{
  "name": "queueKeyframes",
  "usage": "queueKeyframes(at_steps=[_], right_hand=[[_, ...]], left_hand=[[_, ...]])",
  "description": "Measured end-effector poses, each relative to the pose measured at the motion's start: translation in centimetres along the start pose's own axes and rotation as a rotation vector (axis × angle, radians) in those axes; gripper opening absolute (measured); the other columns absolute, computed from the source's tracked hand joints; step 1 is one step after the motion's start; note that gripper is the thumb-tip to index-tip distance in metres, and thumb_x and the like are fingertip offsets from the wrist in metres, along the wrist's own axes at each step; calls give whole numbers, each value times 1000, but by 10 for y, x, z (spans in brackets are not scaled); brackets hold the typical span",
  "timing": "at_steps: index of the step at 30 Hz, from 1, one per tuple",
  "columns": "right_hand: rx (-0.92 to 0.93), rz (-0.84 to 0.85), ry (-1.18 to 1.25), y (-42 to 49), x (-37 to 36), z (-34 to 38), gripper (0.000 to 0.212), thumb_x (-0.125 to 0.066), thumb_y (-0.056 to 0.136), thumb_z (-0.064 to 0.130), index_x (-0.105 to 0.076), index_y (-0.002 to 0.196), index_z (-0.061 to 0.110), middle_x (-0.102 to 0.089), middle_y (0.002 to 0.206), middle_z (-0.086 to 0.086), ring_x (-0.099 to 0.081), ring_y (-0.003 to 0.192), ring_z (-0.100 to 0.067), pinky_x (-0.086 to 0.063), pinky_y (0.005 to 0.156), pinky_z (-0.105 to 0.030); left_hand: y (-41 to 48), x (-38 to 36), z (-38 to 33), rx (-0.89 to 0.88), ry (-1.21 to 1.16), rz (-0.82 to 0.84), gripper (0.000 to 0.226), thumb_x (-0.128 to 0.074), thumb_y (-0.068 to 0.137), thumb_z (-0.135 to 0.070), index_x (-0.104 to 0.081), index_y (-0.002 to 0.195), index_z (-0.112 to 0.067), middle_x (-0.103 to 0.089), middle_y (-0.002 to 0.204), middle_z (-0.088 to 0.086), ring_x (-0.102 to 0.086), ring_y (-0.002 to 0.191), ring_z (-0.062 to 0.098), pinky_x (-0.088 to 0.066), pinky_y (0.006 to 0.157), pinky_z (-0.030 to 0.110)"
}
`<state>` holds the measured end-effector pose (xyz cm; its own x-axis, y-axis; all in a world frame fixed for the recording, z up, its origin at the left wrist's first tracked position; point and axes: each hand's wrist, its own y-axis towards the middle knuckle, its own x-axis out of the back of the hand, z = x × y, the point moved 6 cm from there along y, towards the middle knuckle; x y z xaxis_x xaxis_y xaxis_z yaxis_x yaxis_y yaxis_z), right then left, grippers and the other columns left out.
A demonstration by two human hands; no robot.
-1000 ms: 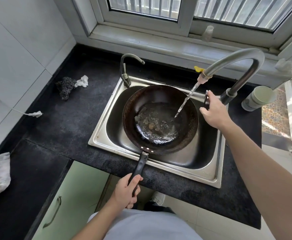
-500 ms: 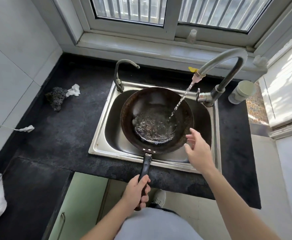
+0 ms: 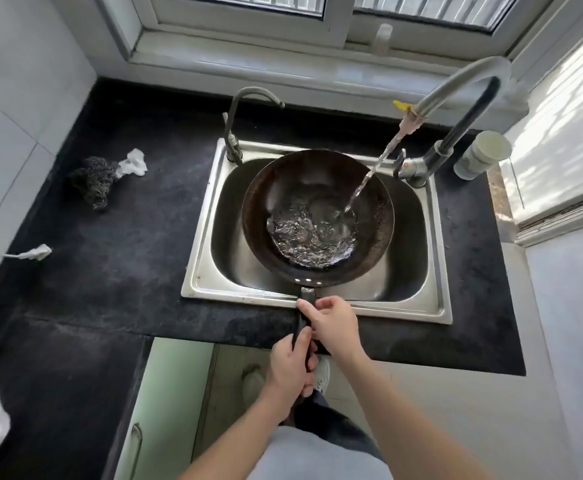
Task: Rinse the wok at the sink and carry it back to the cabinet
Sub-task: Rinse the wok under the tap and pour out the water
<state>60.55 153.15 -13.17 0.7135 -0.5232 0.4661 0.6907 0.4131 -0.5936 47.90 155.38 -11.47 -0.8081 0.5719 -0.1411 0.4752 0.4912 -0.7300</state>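
Note:
A dark round wok (image 3: 317, 188) sits over the steel sink (image 3: 207, 237), with water pooled in its bottom. A stream runs into it from the tall curved faucet (image 3: 456, 81) at the sink's back right. The wok's black handle (image 3: 305, 296) points toward me over the sink's front rim. My left hand (image 3: 291, 368) grips the lower end of the handle. My right hand (image 3: 331, 325) grips the handle just above it, close to the wok.
A smaller faucet (image 3: 241, 109) stands at the sink's back left. A dark scouring pad (image 3: 94, 180) with a white scrap lies on the black counter (image 3: 116, 258). A pale cup (image 3: 484, 154) stands right of the tap. A green cabinet door (image 3: 165, 403) hangs open below.
My right hand left the faucet lever, came back across the sink and took hold of the wok handle above my left hand. More water has pooled in the wok.

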Motion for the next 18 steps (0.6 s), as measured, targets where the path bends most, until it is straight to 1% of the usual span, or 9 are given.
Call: queueKeyframes(at_steps=[3,5,6,8,10,12,13,15,18], right_hand=[[-42,-43,55,-5,-1,-2,43,-81,76,54,-64,93,18,-74,79,3,-71,79,-17,-51,66,-25],[-43,-40,68,-7,-2,-1,41,-82,75,53,-67,87,17,-74,73,4,-69,74,-14,-47,61,-23],[-47,-16,89,-8,-4,0,38,-83,75,52,-68,80,17,-71,67,6,-67,66,-10,-46,58,-21],[-43,107,168,-14,-14,2,37,-84,77,46,-67,67,15,-63,55,9,-58,53,-9,-45,52,-21],[-68,245,307,-23,-28,6,32,-83,81,35,-69,76,6,-61,59,4,-58,54,-11,-46,51,-23],[-96,329,422,-32,-37,12,22,-79,86,23,-65,82,8,-59,61,3,-57,52,-9,-47,50,-21],[-104,355,468,-34,-42,15,19,-77,88,20,-63,82,9,-58,61,1,-56,52,-10,-48,51,-21],[-134,396,590,-36,-49,23,21,-75,90,17,-59,79,9,-54,59,-2,-55,50,-15,-53,57,-27],[-163,403,721,-34,-56,30,20,-76,89,13,-58,80,8,-48,56,-2,-46,42,-15,-60,63,-36]], left_hand=[[0,1,0,-37,12,6,36,-44,102,-32,-52,81,-4,-46,54,4,-33,37,14,-27,36,21],[-1,4,0,-58,33,0,37,-43,102,-31,-51,79,-4,-45,55,6,-33,37,14,-28,36,21],[-3,7,0,-69,44,-6,37,-43,102,-31,-51,79,-4,-45,56,7,-34,36,14,-28,36,22],[-9,10,1,-91,48,-13,38,-42,102,-31,-51,77,-3,-45,55,7,-34,35,15,-28,35,22],[-16,11,2,-93,41,-15,39,-42,103,-30,-50,75,-4,-45,53,6,-35,34,15,-29,35,22],[-18,15,3,-95,42,-29,40,-42,102,-31,-48,73,-5,-44,54,8,-35,34,15,-29,35,22],[-18,17,3,-100,54,-37,40,-42,102,-32,-48,73,-5,-44,54,9,-35,33,16,-30,35,22],[-15,24,2,-109,84,-53,40,-44,101,-33,-48,73,-5,-45,55,10,-35,33,17,-30,36,24],[-12,31,0,-127,119,-72,40,-43,101,-35,-52,77,-4,-47,55,11,-36,33,18,-32,36,25]])
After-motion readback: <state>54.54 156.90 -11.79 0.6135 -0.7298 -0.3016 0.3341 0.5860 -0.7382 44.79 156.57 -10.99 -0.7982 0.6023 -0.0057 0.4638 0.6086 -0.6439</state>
